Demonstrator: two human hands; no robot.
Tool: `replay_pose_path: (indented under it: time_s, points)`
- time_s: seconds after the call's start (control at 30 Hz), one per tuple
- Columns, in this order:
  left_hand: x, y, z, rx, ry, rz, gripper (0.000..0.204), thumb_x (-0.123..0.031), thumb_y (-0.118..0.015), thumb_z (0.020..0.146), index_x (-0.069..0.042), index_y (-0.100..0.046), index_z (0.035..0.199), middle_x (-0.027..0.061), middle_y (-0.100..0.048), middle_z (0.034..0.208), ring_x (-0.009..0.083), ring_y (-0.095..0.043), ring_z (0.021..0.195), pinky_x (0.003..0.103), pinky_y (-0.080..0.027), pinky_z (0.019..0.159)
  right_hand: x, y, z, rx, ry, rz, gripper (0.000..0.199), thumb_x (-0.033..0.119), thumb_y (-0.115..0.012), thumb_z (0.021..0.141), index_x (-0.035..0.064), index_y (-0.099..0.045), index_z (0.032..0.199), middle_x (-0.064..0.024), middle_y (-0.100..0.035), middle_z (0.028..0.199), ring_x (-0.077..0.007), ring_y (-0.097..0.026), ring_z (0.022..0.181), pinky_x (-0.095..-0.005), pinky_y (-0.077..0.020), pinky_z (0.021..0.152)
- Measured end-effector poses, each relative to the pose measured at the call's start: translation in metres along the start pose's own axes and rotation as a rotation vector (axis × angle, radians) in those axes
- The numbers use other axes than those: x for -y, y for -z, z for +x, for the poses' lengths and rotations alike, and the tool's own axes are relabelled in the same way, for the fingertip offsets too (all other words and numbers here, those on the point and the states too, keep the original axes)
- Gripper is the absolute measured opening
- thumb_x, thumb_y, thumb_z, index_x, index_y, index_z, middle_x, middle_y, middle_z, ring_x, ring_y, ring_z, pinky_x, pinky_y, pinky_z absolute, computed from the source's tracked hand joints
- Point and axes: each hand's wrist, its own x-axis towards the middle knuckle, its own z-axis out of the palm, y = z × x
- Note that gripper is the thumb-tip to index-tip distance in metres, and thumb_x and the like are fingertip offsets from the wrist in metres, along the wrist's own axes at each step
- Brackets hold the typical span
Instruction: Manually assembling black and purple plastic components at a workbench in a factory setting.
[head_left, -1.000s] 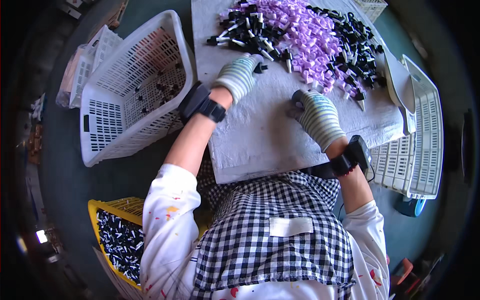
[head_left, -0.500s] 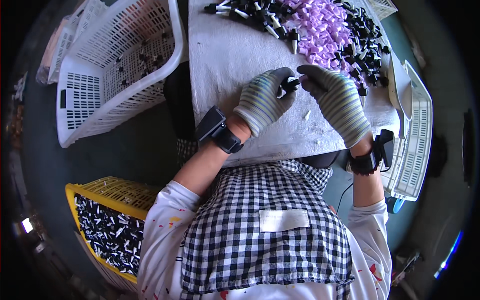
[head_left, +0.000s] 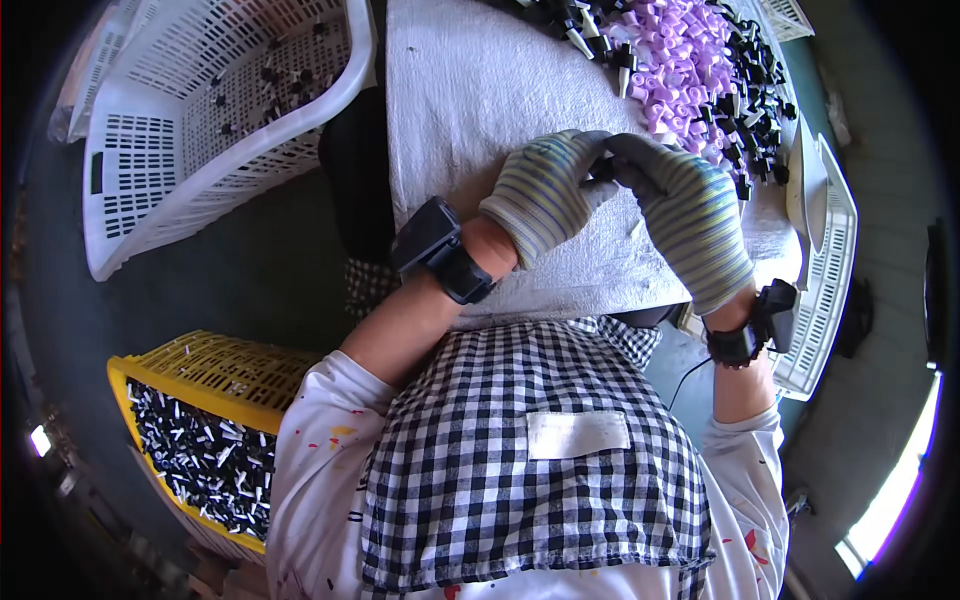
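Observation:
My left hand (head_left: 548, 192), in a striped knit glove with dark fingertips, is closed over the table. A small black plastic piece (head_left: 601, 168) shows only in part between its fingertips. My right hand (head_left: 690, 212), gloved the same way, meets the left one there with its fingers pinched together. Whatever the right fingers grip is hidden behind them. Beyond the hands lies a heap of lilac plastic caps (head_left: 682, 60), flanked by black pieces with white tips (head_left: 755, 110).
A pale cloth covers the table (head_left: 470, 90). At the left stands a white slotted basket (head_left: 140, 200) with a few black-and-white pieces; below it, a yellow basket (head_left: 240, 400) is full of them. A white dish (head_left: 806, 185) and another white basket (head_left: 832, 290) flank the right edge.
My hands have come closer together, and their fingertips now touch. The black piece, plainly seen before in my left fingers, is mostly covered. The whole view has shifted slightly.

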Motion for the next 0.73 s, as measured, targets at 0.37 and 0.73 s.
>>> replay_pose_path:
  time_s: [0.37, 0.73]
  points:
    - [0.003, 0.000, -0.007, -0.041, -0.042, 0.127, 0.022, -0.019, -0.076, 0.090, -0.006, -0.072, 0.108, 0.0131, -0.074, 0.092, 0.0360, -0.071, 0.087, 0.048, -0.057, 0.079, 0.006, -0.031, 0.068, 0.269, -0.436, 0.336, 0.075, 0.068, -0.055, 0.102, -0.0030, -0.076, 0.111, -0.0126, -0.077, 0.078, -0.0179, -0.077, 0.067, -0.0332, -0.0607, 0.057]
    - [0.004, -0.006, -0.006, -0.047, 0.029, -0.018, 0.030, -0.020, -0.077, 0.085, -0.007, -0.072, 0.112, 0.0154, -0.074, 0.106, 0.0384, -0.069, 0.097, 0.051, -0.054, 0.091, 0.009, -0.040, 0.078, 0.306, -0.609, 0.297, 0.081, 0.077, -0.049, 0.100, 0.0014, -0.079, 0.098, -0.0099, -0.073, 0.075, -0.0218, -0.073, 0.065, -0.0415, -0.0641, 0.070]
